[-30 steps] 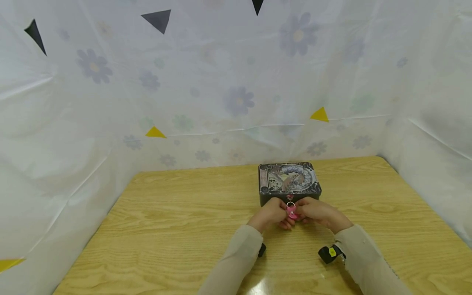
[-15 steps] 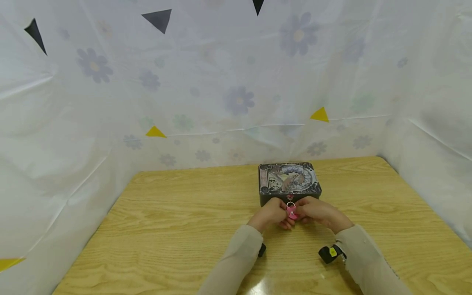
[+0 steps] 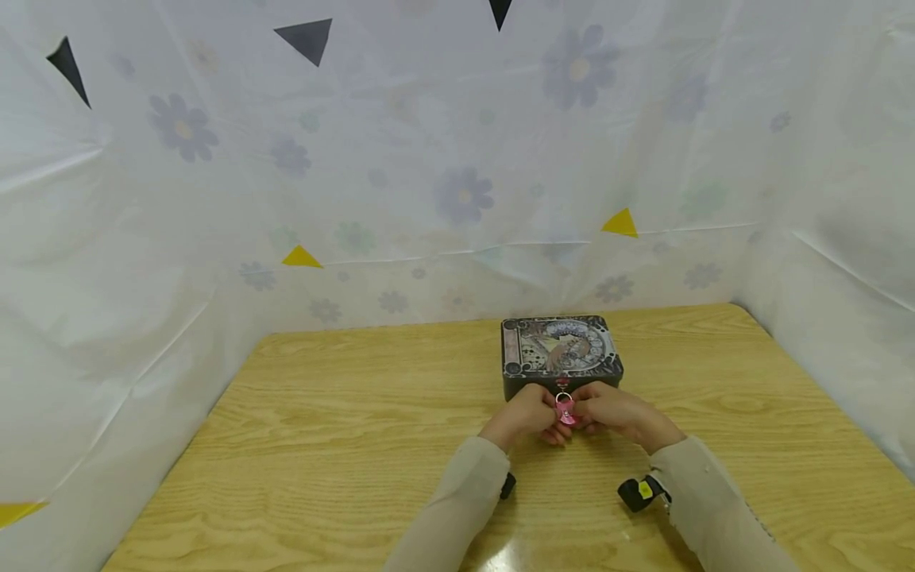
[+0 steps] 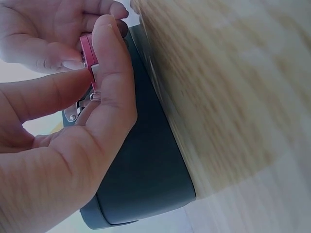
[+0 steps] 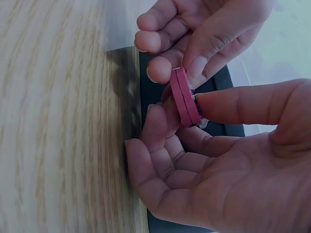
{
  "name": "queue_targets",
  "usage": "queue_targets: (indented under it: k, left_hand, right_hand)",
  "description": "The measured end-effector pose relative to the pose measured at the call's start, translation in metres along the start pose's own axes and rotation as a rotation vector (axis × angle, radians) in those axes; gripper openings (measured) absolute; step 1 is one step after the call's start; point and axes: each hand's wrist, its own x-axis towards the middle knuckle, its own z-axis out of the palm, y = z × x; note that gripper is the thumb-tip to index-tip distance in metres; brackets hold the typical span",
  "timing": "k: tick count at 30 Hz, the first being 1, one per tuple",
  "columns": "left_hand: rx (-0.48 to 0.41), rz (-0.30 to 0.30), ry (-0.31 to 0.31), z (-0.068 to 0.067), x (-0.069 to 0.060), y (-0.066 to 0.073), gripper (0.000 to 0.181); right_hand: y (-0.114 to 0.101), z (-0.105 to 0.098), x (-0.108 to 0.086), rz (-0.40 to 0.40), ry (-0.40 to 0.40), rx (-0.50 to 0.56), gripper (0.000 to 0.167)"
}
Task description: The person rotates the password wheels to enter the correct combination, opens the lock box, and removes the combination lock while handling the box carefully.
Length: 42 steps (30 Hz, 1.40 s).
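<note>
Nearest, the pale sleeves (image 3: 457,496) are slanting inward over the bench (image 3: 343,445), bringing both hands together. The left hand (image 3: 530,409) is pinching the pink lock (image 3: 566,413) between thumb and forefinger; the right hand (image 3: 611,407) is gripping its other side, thumb lying on the decorated face, fingers curling behind. The lock is sitting between them, just in front of the box. It is probably weighing little and staying rigid, its smooth coating likely offering scant friction, so the side edges are looking the best places for holding. Beyond, its metal ring (image 3: 564,396) is pointing toward the dark box (image 3: 561,349); whether it is passing through the clasp, I cannot tell.
</note>
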Motion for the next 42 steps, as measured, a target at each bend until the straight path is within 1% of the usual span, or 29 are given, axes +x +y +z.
queue_targets:
  k: [8,14,20,27,35,42]
  left_hand:
    - [-0.005,-0.007,0.004,0.001,-0.0002,0.0,0.014]
    - [0.006,-0.004,0.003,0.0017,-0.0004,-0.0003,0.015]
    - [0.001,-0.003,0.003,0.0015,0.0004,-0.0016,0.015]
    - [-0.005,-0.001,0.001,0.0012,0.0001,-0.0014,0.015]
    - [-0.01,0.006,0.007,0.0009,-0.0009,-0.0001,0.016]
    - [-0.012,-0.012,0.026,0.002,0.0,0.0003,0.016]
  right_hand:
    - [0.0006,0.0005,-0.0009,0.003,0.008,-0.017,0.02]
    - [0.001,-0.0007,0.0,-0.003,0.006,-0.005,0.017]
    - [0.001,-0.0024,0.0006,0.005,0.007,0.002,0.018]
    - [0.0007,-0.0017,0.0011,-0.01,-0.017,0.024,0.012]
    - [0.001,-0.0009,0.0002,-0.038,-0.024,-0.011,0.014]
    - [0.0005,-0.0012,-0.0007,-0.04,-0.026,-0.026,0.015]
